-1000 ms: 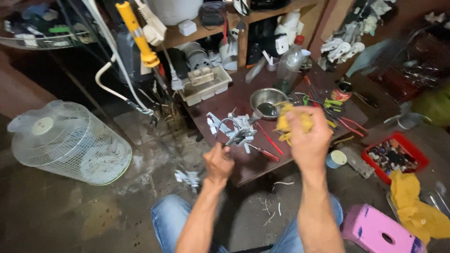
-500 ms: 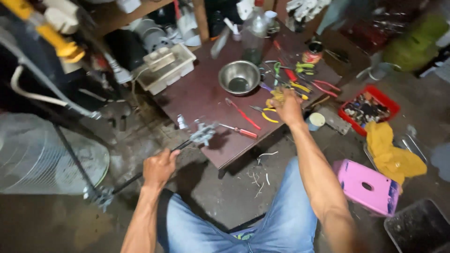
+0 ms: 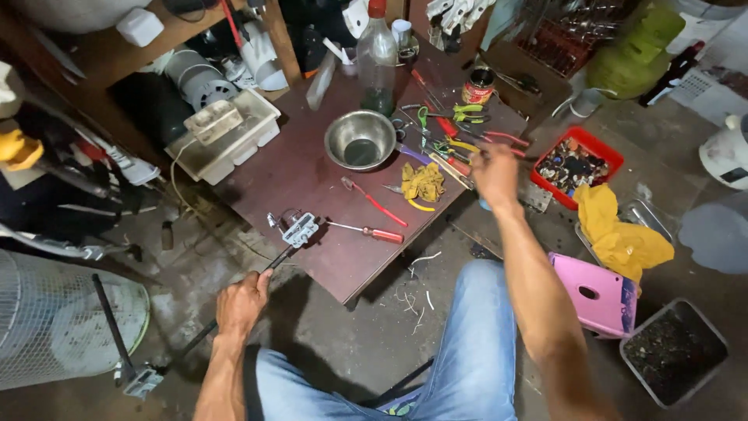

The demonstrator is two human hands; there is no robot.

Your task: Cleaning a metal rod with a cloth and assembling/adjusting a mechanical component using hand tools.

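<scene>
My left hand (image 3: 241,300) grips a dark metal rod (image 3: 199,334) that ends in a grey metal bracket (image 3: 296,229) resting on the low brown table (image 3: 312,175). My right hand (image 3: 492,171) hovers over the table's right edge, fingers loosely curled, beside a pile of pliers and screwdrivers (image 3: 452,140); whether it holds anything is unclear. A crumpled yellow rag (image 3: 421,182) lies just left of that hand. Two red-handled screwdrivers (image 3: 375,232) lie between the bracket and the rag.
A steel bowl (image 3: 360,140) and a glass bottle (image 3: 378,58) stand at the table's far side. A white plastic tray (image 3: 226,136) sits far left. Right are a red parts bin (image 3: 576,165), yellow cloth (image 3: 619,234), pink stool (image 3: 596,292). A fan guard (image 3: 58,327) lies left.
My left hand has pulled the rod and bracket toward me on the table's near side. My right hand let go of the yellow rag and moved right. The view has swung right.
</scene>
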